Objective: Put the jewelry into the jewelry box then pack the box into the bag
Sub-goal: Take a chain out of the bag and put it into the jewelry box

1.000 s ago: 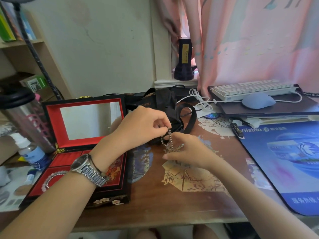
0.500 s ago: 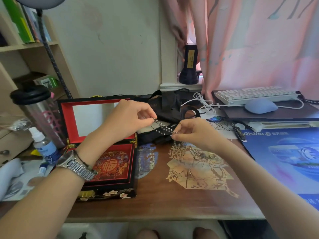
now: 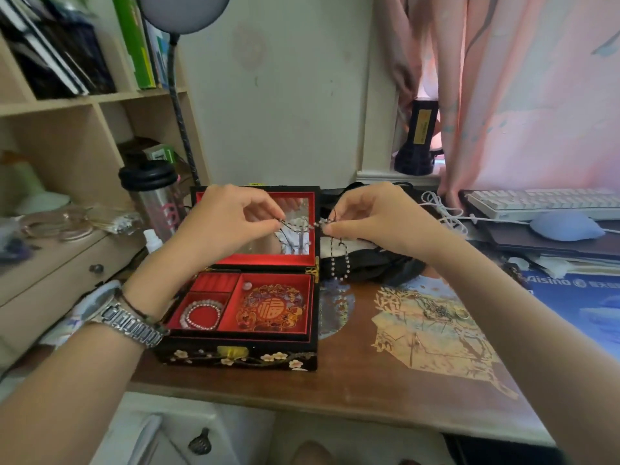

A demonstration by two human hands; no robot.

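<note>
Head view: pinching beaded necklace [image 3: 339,266] between left hand [image 3: 228,219] at nine o'clock and right hand [image 3: 372,219] at three, hanging above open jewelry box [image 3: 235,357].

This is looking like a bedroom or study corner in a home. A wooden desk [image 3: 335,391] is standing against a plain wall, with a pink curtain [image 3: 523,88] hanging over the window at the right. A shelf [image 3: 84,99] at the left is holding books [image 3: 134,41], and a lamp [image 3: 184,11] is rising beside it. A keyboard [image 3: 536,201] and a mouse [image 3: 565,226] are lying at the right, a travel mug [image 3: 152,196] is standing at the left, and a flashlight [image 3: 417,139] is sitting on the sill.
</note>
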